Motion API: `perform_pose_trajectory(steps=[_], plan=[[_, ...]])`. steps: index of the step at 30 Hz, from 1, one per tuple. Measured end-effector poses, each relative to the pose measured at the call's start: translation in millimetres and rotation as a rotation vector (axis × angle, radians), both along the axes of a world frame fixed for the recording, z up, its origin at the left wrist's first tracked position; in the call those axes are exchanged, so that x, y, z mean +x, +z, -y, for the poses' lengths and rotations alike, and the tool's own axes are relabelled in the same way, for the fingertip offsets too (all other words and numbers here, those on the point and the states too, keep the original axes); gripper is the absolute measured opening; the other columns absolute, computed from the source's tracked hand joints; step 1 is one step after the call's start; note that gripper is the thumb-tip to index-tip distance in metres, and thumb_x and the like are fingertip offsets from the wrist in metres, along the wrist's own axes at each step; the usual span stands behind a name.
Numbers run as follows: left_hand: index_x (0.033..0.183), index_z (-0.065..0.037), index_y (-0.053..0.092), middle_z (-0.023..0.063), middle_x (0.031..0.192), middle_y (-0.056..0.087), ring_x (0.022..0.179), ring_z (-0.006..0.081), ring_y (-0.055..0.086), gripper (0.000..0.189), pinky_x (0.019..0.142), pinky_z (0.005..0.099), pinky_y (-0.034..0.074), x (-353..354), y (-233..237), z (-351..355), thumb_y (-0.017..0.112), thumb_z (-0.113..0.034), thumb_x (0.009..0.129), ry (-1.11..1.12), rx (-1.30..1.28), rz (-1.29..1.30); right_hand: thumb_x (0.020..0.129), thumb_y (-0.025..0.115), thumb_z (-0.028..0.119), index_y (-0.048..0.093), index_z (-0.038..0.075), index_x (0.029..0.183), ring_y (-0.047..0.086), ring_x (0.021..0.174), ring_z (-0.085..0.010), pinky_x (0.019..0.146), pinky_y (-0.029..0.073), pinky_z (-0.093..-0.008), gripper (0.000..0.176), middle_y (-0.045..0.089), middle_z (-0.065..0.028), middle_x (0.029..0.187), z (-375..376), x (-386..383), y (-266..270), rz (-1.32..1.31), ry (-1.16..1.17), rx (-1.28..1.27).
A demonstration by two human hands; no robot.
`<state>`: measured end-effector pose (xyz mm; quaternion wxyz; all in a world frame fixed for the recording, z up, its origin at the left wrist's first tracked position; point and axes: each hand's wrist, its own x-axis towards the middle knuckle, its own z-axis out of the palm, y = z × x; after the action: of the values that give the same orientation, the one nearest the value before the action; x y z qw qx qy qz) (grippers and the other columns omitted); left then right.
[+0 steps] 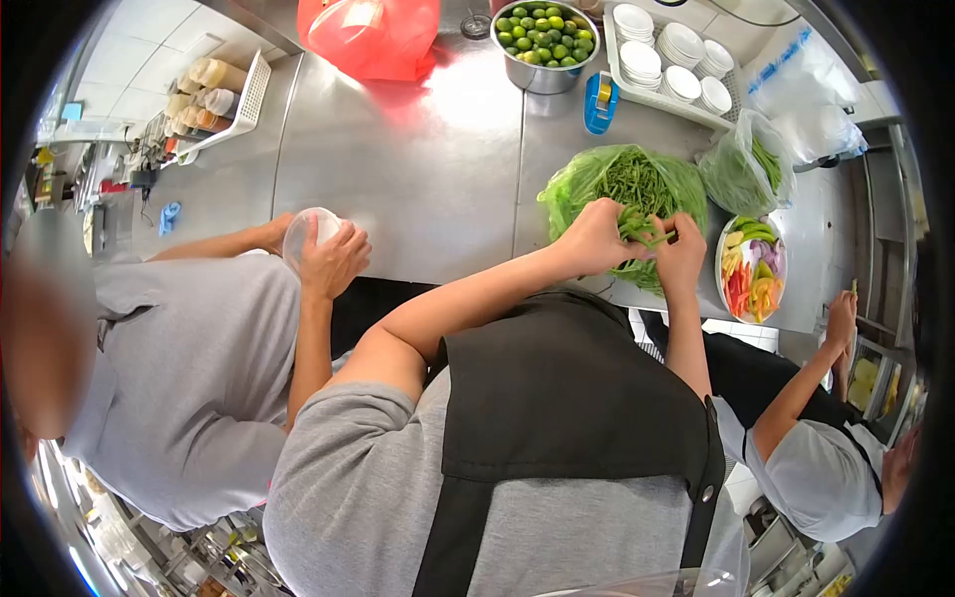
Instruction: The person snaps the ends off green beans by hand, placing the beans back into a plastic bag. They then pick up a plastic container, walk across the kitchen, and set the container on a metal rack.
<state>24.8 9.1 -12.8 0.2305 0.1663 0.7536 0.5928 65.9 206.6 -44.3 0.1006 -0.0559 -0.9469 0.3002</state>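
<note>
Bottles (pixel 214 75) stood in a white basket (pixel 253 95) on the counter (pixel 398 169). A co-worker (pixel 189 368) held a clear tub (pixel 295 239); a red bag (pixel 368 40) lay beyond, then a pot (pixel 545 80) of limes (pixel 542 35). The left hand (pixel 595 239) was curled closed, pinching a few beans (pixel 639 227) over an open green bag (pixel 559 194) holding more, at the counter's near edge. The right hand (pixel 682 251), fingers also bent in, gripped the same beans between thumb and fingers. Stacked dishes (pixel 682 45) stood behind; rightward, near the green bag, was a plate (pixel 723 279) of cut vegetables (pixel 751 267).
</note>
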Motion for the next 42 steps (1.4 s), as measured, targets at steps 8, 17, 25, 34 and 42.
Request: perform_pose_trajectory(steps=[8,17,25,34,42], plan=[[0.095,0.001,0.065,0.0063,0.089,0.073,0.064,0.0071,0.063,0.021,0.05,0.0215,0.049,-16.6,19.4,-3.8,0.08,-0.007,0.082,0.367,0.401,0.292,0.099,0.063,0.02,0.064,0.0,0.097,0.056,0.075,-0.0089,0.069,0.047,-0.0265,0.021,0.065,-0.0012,0.084,30.4,11.0,17.4,0.18,0.146,-0.939],[0.097,-0.001,0.066,0.0085,0.09,0.075,0.073,0.0087,0.068,0.018,0.051,0.0207,0.049,-18.1,11.5,0.1,0.076,-0.012,0.088,0.445,0.471,0.326,0.096,0.065,0.009,0.064,0.002,0.098,0.057,0.077,-0.0064,0.072,0.047,-0.0232,0.008,0.063,0.0015,0.082,43.3,12.2,5.9,0.231,0.019,-0.971],[0.098,-0.002,0.068,0.0058,0.084,0.072,0.066,0.0057,0.061,0.016,0.051,0.0214,0.046,-31.0,-3.5,7.2,0.074,-0.015,0.09,0.489,0.465,0.219,0.092,0.065,0.006,0.062,0.0,0.093,0.059,0.075,-0.0174,0.071,0.048,-0.0305,0.006,0.062,-0.0071,0.083,48.5,11.9,24.5,0.1,0.252,-0.649],[0.106,-0.004,0.06,0.0027,0.08,0.06,0.062,0.0103,0.052,0.02,0.064,0.0267,0.05,-66.7,-21.0,44.9,0.066,-0.019,0.094,0.457,0.84,0.764,0.089,0.068,0.019,0.061,-0.001,0.081,0.061,0.078,-0.038,0.07,0.047,-0.0456,0.022,0.062,-0.0178,0.082,40.5,6.9,26.3,0.316,0.335,-0.309],[0.08,-0.01,0.053,0.002,0.069,0.053,0.053,0.0092,0.044,0.024,0.048,0.0248,0.039,-35.8,-20.4,41.2,0.068,-0.021,0.095,0.433,0.584,0.74,0.091,0.067,0.027,0.063,0.003,0.086,0.062,0.086,-0.0345,0.075,0.049,-0.0448,0.024,0.063,-0.0142,0.091,4.0,-22.8,-20.2,0.177,-0.048,0.009]])
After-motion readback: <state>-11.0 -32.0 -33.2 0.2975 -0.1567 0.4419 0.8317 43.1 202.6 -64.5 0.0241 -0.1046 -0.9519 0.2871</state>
